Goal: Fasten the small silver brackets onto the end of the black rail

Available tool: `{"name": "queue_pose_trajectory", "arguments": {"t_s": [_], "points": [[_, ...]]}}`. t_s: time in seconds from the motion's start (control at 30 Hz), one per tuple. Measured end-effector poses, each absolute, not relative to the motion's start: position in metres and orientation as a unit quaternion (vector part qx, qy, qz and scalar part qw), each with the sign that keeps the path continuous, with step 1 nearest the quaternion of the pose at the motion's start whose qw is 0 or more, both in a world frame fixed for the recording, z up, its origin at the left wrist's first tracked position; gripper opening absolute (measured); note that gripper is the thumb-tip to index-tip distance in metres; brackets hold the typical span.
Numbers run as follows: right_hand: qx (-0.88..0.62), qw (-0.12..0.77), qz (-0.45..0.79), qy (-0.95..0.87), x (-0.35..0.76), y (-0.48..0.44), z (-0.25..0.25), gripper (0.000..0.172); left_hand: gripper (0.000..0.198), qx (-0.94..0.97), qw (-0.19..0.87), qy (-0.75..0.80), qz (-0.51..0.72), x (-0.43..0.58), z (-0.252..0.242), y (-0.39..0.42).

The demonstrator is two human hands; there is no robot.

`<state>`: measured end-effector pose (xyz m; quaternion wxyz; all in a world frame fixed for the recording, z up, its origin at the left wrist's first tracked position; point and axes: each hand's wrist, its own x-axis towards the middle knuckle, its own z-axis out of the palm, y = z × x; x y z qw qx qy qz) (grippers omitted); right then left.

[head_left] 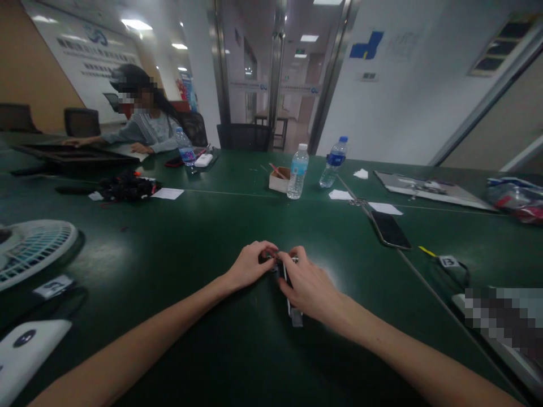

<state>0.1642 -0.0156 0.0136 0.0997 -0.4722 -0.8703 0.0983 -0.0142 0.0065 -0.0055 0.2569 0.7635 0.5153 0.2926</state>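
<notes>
Both hands meet over the green table, close around one narrow object (296,317) with a dark body, pale edges and a greyish near end. My right hand (307,282) lies over its right side, thumb and fingers closed round it. At its far end, the fingertips of my left hand (251,264) are bent in a pinch, touching a small dark and shiny part. The fingers cover most of the object, so its exact kind cannot be made out.
Beyond the hands stand two water bottles (298,172) beside a small open box (279,180). A phone (390,229) lies to the right, a white fan (38,249) to the left. Across the table sits a person (146,127) at a dark panel (72,154).
</notes>
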Motion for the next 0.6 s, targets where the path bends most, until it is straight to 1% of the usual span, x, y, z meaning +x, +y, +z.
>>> {"name": "queue_pose_trajectory", "arguments": {"t_s": [0.1,0.23,0.37,0.5,0.6], "points": [[-0.469,0.069,0.086,-0.876,0.165,-0.010,0.011,0.041,0.024,0.761,0.254,0.514,0.303,-0.015,-0.008,0.007],[-0.474,0.081,0.037,-0.876,0.176,0.012,0.002,0.041,0.023,0.757,0.254,0.512,0.318,-0.016,-0.010,0.008],[-0.550,0.072,0.001,-0.832,0.192,0.053,-0.002,0.036,0.024,0.758,0.263,0.513,0.305,-0.015,-0.008,0.007],[-0.602,0.008,-0.090,-0.794,0.208,0.101,-0.001,0.036,0.024,0.752,0.274,0.522,0.295,-0.015,-0.006,0.006],[-0.651,-0.028,-0.122,-0.748,0.220,0.133,-0.003,0.037,0.023,0.753,0.274,0.520,0.297,-0.015,-0.006,0.006]]}}
